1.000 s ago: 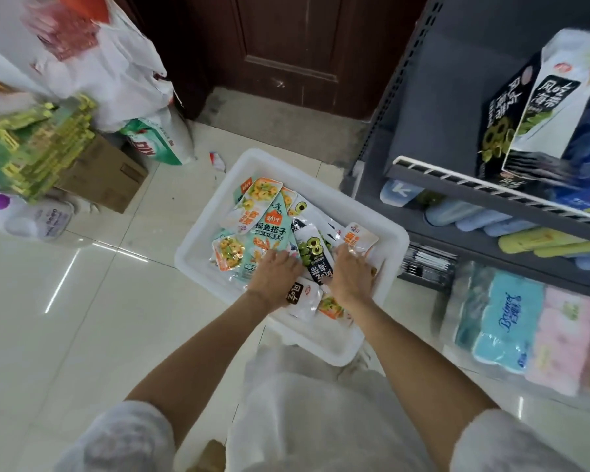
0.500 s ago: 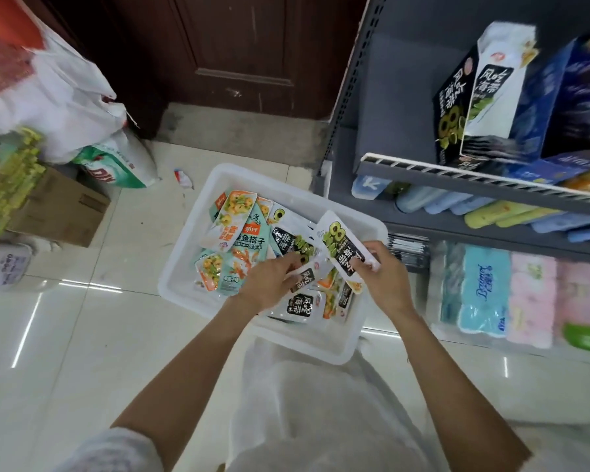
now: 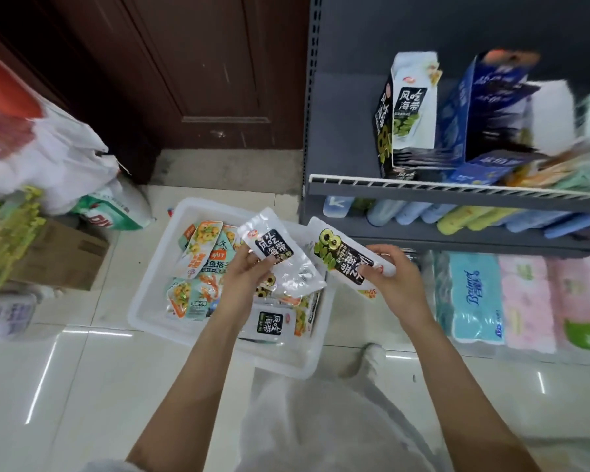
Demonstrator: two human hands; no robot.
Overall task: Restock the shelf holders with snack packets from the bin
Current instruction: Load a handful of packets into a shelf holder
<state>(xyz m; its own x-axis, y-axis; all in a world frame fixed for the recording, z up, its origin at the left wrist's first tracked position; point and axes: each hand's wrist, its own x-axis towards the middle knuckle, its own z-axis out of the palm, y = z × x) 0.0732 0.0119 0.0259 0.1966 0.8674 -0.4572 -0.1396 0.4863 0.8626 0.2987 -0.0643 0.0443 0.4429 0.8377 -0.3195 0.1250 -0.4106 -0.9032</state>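
A person crouches over a white bin (image 3: 150, 311) on a tiled floor, beside a grey shelf (image 3: 457, 192). The left hand (image 3: 244, 279) pinches a black-and-white snack packet (image 3: 276, 253) above the bin, fingers curled on its lower edge. The right hand (image 3: 394, 284) grips a matching second packet (image 3: 346, 258), fingers clamped around its end, raised toward the shelf. A cardboard holder (image 3: 411, 110) with the same print stands on the shelf above. Many packets remain in the bin, so restocking looks barely under way.
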